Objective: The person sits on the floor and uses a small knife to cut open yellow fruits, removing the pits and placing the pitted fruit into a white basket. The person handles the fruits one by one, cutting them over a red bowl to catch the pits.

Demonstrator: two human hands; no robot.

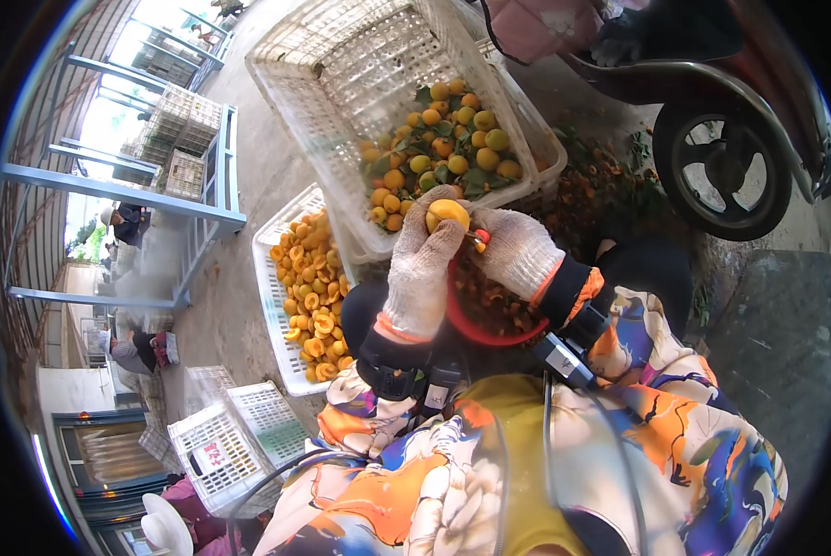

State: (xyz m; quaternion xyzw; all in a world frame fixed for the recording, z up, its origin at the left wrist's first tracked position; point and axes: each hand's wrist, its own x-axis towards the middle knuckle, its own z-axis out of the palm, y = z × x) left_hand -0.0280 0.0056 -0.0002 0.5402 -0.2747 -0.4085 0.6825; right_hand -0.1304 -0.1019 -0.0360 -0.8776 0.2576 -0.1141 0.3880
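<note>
An apricot (447, 214) sits in the fingertips of my left hand (417, 278), which wears a white knitted glove. Close against the fruit is my right hand (519, 255), gloved the same way and closed on a small tool with a red and yellow end (479, 239); its working part is hidden. Below both hands stands a red basin (499, 339) with dark pits and scraps in it. Just beyond them, a large pale plastic crate (318, 130) holds whole apricots (441, 148) with green leaves. To the left, a white crate (276, 320) is heaped with halved apricots (313, 296).
Leaves and fruit scraps (605, 181) litter the floor at right, beside a vehicle's black wheel (723, 171). White crates (239, 435) stand at lower left, near a person in a white hat (167, 526). Blue metal frames (123, 193) and stacked crates (183, 125) are farther left.
</note>
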